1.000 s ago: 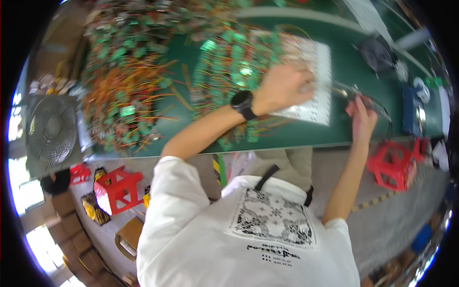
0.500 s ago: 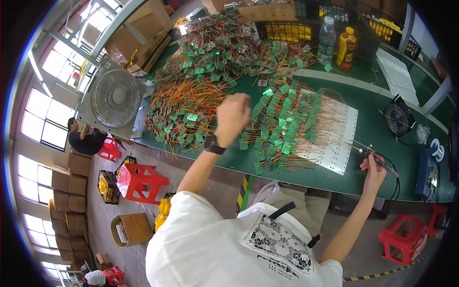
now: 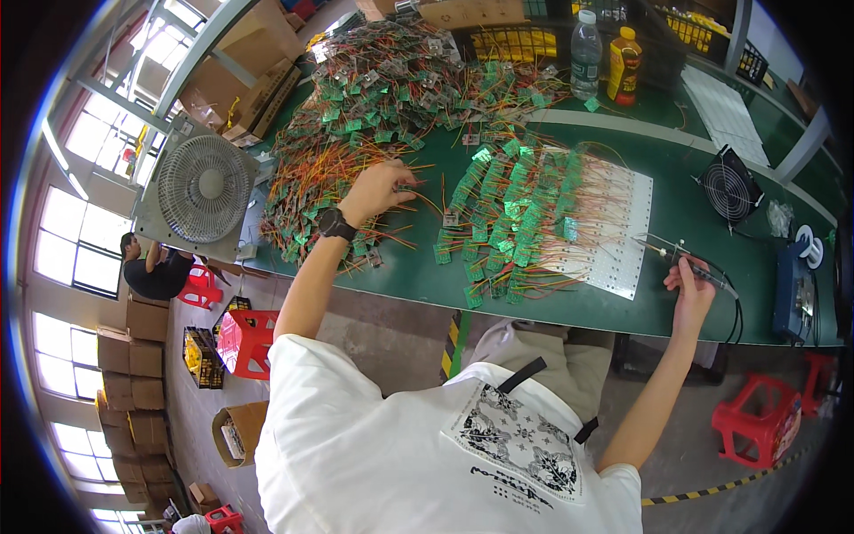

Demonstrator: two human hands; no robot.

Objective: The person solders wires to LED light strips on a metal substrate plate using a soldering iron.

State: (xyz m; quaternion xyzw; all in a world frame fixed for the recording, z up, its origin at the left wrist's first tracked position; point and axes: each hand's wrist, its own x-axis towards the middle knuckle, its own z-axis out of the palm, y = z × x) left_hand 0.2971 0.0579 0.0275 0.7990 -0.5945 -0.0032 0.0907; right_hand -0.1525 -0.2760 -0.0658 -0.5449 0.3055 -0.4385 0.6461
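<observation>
My left hand (image 3: 381, 189) is over the right edge of a pile of small green circuit boards with red and yellow wires (image 3: 302, 182). Its fingers are curled together among loose wires; whatever is between them is too small to make out. On the right, my right hand (image 3: 690, 287) grips a soldering iron (image 3: 703, 271), its thin metal tip pointing left over a white perforated board (image 3: 627, 258). Rows of wired green circuit boards (image 3: 520, 209) lie along that board's left side, their wires spread across it.
A larger heap of wired boards (image 3: 382, 71) covers the far left table. Behind stand a clear bottle (image 3: 584, 58) and a yellow-capped bottle (image 3: 624, 67). A small black fan (image 3: 729, 185) and a blue box (image 3: 794, 289) with a wire spool are at right; a big fan (image 3: 203, 189) stands left.
My left hand has moved left from beside the rows of boards to the wire pile. My right hand still holds the soldering iron near the white board's right edge. The view has shifted slightly.
</observation>
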